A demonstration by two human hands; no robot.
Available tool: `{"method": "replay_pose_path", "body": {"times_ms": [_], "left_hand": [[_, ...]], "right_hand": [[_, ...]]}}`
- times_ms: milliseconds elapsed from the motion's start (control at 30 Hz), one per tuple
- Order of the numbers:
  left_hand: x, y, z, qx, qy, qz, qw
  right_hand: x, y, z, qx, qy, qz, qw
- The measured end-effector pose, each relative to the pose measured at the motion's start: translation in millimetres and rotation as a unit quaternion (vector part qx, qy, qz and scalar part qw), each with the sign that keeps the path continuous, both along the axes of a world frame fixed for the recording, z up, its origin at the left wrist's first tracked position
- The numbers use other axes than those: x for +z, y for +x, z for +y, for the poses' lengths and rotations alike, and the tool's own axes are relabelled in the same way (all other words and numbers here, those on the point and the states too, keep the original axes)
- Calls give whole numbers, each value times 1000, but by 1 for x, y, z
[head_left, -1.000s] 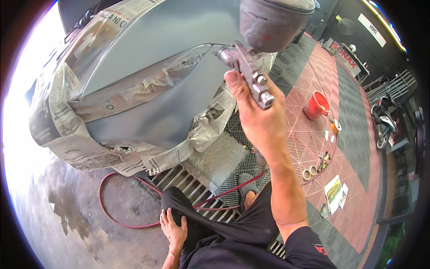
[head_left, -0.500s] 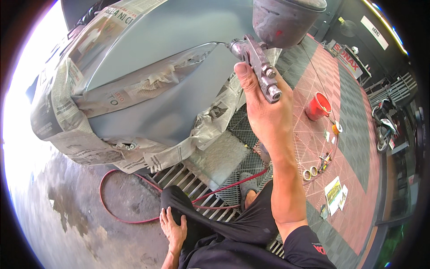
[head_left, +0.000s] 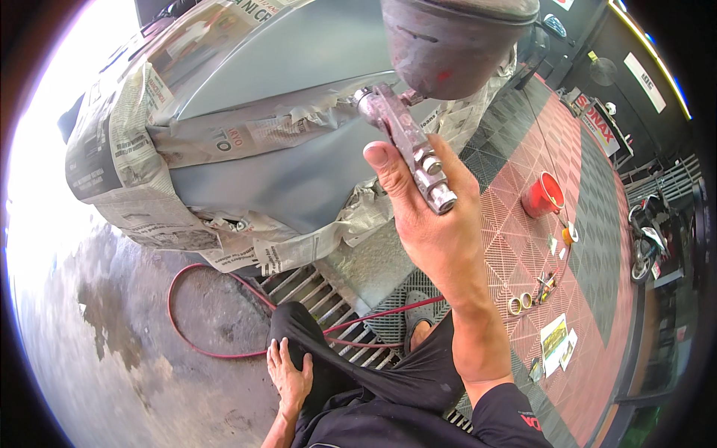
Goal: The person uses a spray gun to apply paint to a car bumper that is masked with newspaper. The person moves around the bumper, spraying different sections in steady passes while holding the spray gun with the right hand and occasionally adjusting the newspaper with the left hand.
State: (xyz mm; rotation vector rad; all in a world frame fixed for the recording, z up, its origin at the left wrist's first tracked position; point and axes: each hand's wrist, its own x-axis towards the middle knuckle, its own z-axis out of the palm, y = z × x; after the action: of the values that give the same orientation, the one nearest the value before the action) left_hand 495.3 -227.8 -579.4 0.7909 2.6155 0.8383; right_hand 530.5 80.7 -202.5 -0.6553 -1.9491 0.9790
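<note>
My right hand (head_left: 441, 239) is wrapped around a spray gun (head_left: 403, 142), its thumb up along the near side of the metal body. A dark, paint-stained cup (head_left: 459, 48) sits on top of the gun. The nozzle points left toward a grey-coated car body panel (head_left: 276, 187), apart from it. Newspaper (head_left: 127, 172) is taped around the panel's edges, and more masking paper (head_left: 246, 134) covers a long recess between its two grey areas. My left hand (head_left: 290, 377) rests on my knee, fingers stretched out and holding nothing.
A red hose (head_left: 190, 340) loops over the concrete floor and across a metal drain grate (head_left: 299, 287). On the tiled floor to the right stand a red bucket (head_left: 541, 196), tape rolls (head_left: 520, 302) and papers (head_left: 556, 343). A motorcycle (head_left: 646, 243) is parked at the far right.
My right hand and the spray gun have moved left and slightly down in the picture. The view has shifted a little. My left hand stays on my knee.
</note>
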Motion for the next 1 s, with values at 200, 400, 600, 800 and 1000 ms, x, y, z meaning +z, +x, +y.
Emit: {"method": "replay_pose_path", "body": {"times_ms": [200, 400, 600, 800, 1000], "left_hand": [[-2, 2, -1, 6, 3, -5, 1000], [4, 0, 0, 4, 12, -5, 1000], [4, 0, -9, 18, 0, 14, 1000], [3, 0, -8, 23, 11, 15, 1000], [0, 1, -8, 29, 9, -7, 1000]], "right_hand": [[1, -2, -17, 40, -16, 24, 999], [7, -7, -13, -21, 24, 13, 999], [9, -26, -38, 35, 8, -26, 999], [10, -45, -53, 85, 0, 16, 996], [31, -29, -31, 38, 30, -16, 999]]}}
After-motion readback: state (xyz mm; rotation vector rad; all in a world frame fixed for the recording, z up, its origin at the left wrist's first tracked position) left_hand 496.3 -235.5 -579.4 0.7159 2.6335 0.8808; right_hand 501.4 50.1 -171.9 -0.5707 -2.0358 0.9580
